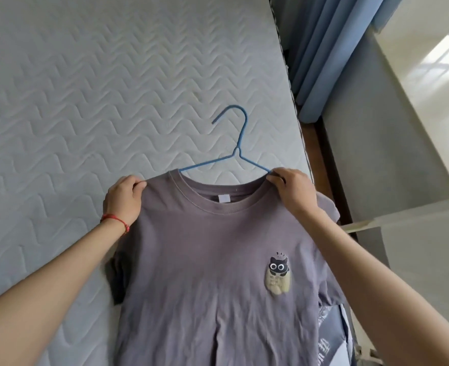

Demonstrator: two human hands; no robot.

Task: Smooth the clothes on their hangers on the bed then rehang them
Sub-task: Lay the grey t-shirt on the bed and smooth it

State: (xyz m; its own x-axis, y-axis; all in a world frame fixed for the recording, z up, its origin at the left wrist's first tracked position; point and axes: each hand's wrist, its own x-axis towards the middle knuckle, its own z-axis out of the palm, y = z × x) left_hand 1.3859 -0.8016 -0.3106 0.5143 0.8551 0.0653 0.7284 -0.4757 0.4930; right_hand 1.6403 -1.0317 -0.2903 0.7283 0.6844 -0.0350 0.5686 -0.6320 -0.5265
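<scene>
A purple-grey T-shirt point(212, 260) lies flat on the bed point(86, 101), front side up, near the bed's right edge. A thin blue hanger point(237, 151) is inside it. The hanger's hook sticks out past the neck hole and lies on the mattress, pointing away from the person.

A small white tag point(223, 198) sits inside the collar. No words can be read on it. On the chest there is a little picture of a black cat with big round eyes point(278, 276). There are tiny letters under the cat, but they are too small to read.

The shirt's right sleeve reaches the edge of the bed. To the left and past the hook there is lots of bare quilted mattress.

The left hand point(124, 202) pinches the shirt's shoulder with curled fingers and thumb. A red string point(115, 221) goes round that wrist. The right hand point(292, 192) pinches the other shoulder, right where the blue wire goes into the cloth.

Blue curtains point(331, 48) hang past the bed's right side.
</scene>
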